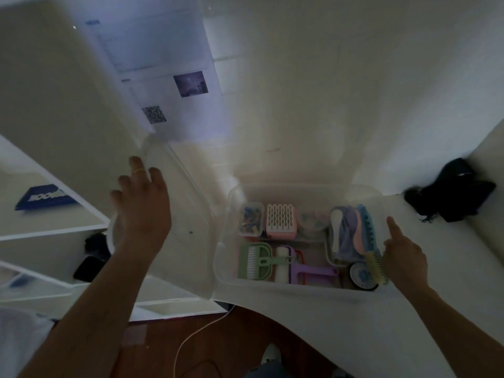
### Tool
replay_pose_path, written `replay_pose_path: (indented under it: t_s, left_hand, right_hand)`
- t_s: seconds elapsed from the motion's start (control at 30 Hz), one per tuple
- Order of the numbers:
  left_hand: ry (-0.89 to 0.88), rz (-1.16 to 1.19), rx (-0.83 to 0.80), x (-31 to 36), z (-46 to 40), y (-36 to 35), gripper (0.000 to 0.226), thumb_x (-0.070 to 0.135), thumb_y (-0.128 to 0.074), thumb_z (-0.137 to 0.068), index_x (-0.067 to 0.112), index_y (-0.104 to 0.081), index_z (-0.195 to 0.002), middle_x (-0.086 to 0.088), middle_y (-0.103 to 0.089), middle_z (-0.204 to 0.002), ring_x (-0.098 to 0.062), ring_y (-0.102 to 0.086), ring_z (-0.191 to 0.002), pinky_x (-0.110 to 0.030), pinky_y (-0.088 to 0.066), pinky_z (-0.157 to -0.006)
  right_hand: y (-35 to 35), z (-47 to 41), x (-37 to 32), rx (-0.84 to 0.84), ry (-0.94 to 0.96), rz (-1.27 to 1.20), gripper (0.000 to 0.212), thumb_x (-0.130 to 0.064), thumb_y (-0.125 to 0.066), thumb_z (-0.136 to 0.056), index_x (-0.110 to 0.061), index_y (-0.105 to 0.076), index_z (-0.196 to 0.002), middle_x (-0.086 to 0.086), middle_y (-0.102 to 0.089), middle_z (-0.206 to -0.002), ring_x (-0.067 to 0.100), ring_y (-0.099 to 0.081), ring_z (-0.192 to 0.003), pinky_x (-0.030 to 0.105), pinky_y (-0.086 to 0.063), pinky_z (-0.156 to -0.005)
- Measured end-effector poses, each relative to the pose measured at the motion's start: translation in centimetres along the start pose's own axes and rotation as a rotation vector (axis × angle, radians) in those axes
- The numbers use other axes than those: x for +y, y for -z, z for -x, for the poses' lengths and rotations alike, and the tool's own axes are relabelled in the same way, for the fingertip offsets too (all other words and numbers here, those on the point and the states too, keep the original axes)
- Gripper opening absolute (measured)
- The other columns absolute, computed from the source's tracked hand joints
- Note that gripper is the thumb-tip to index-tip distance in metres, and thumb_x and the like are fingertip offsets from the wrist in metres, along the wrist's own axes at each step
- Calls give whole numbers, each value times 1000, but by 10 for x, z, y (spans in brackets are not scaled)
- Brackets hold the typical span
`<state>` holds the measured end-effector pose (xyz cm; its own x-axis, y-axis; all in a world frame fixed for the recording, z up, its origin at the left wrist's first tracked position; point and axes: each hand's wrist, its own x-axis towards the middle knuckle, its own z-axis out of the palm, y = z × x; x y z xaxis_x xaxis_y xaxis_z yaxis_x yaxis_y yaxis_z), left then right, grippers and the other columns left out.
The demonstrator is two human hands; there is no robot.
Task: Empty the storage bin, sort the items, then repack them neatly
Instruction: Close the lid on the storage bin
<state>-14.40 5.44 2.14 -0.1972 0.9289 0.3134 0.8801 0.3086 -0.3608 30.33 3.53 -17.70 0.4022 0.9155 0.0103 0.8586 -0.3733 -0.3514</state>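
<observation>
A clear storage bin [294, 287] stands on a white table, open and packed. Inside are a small box of coloured clips [251, 219], a pink-and-white brush [281, 221], a green dustpan set [255, 260], a purple dustpan [308, 272], a blue comb [366, 227] and a yellow brush [377, 268]. My left hand [141, 205] holds the clear lid [191, 214] tilted up to the left of the bin. My right hand [403, 257] sits on the bin's right rim, index finger stretched out and the other fingers curled.
A black bundle [450, 192] lies on the table [409, 336] to the right of the bin. White shelves on the left carry a blue book [43, 199] and a black object [87, 268]. A white cable [196, 336] runs over the wooden floor below.
</observation>
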Motion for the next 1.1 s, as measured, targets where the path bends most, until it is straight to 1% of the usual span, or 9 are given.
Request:
replay_pose_path:
  t_s: [0.1,0.27,0.47,0.57,0.7,0.8,0.9,1.0,1.1]
  left_hand:
    - [-5,71,-89,21,2,26,55,-3,-61,-74,-3,-45,-127,-38,-35,-139,-46,-57,-93,-45,-52,-69]
    - [-132,123,-12,72,20,58,45,-5,-60,-76,-4,-52,-120,-24,-56,-101,-39,-59,-83,-43,-52,-65]
    - [-272,197,122,171,60,92,42,1,-52,-87,0,-57,-128,-19,-62,-113,-29,-62,-85,-33,-50,-59]
    - [-305,274,92,208,80,114,49,3,-52,-88,-1,-51,-136,-24,-55,-130,-32,-60,-99,-36,-54,-63]
    - [-422,398,32,259,111,130,58,11,-62,-83,1,-48,-139,-27,-45,-138,-34,-55,-110,-36,-56,-69]
    - [-517,425,47,286,127,133,55,14,-70,-68,4,-65,-122,-25,-60,-120,-32,-62,-96,-32,-56,-63]
    - [-644,498,32,305,143,139,68,24,-68,-74,-2,-52,-135,-26,-58,-122,-36,-60,-102,-36,-55,-80]
    - [-832,587,-60,315,153,137,81,36,-48,-77,-12,-35,-140,-25,-50,-126,-36,-50,-110,-42,-44,-98]
    - [-870,870,-170,304,149,116,55,33,-51,-85,1,-51,-130,-15,-60,-118,-32,-57,-107,-41,-46,-94]
  right_hand:
    - [6,3,7,-2,-7,-14,68,-9,-52,-92,-24,-26,-154,19,-64,-98,35,-61,-79,34,-42,-62]
    - [26,10,25,-70,-26,18,78,-17,-59,-89,-25,-18,-155,18,-63,-102,34,-62,-88,35,-42,-67]
    - [43,14,64,-63,-75,39,77,-19,-59,-90,-23,-18,-156,16,-64,-101,33,-63,-85,38,-49,-69]
    - [51,18,86,-59,-125,14,76,-19,-58,-91,-25,-18,-155,16,-64,-103,33,-63,-85,34,-44,-64]
    - [69,21,93,147,-74,77,50,-24,-58,-93,-18,-49,-142,17,-59,-120,38,-57,-103,42,-51,-80]
    - [101,18,54,160,25,-376,33,-36,-63,-92,-20,-65,-120,10,-66,-115,30,-64,-103,36,-51,-84]
    - [136,11,-1,-241,-189,-1123,23,-39,-60,-95,-18,-68,-98,4,-73,-89,17,-72,-75,29,-55,-68]
    - [143,6,-22,-464,-258,-1231,30,-43,-64,-90,-14,-69,-93,0,-73,-81,14,-69,-72,35,-56,-81]
    - [135,5,-17,-396,-296,-1185,23,-22,-72,-85,0,-72,-94,15,-74,-86,30,-70,-84,42,-56,-80]
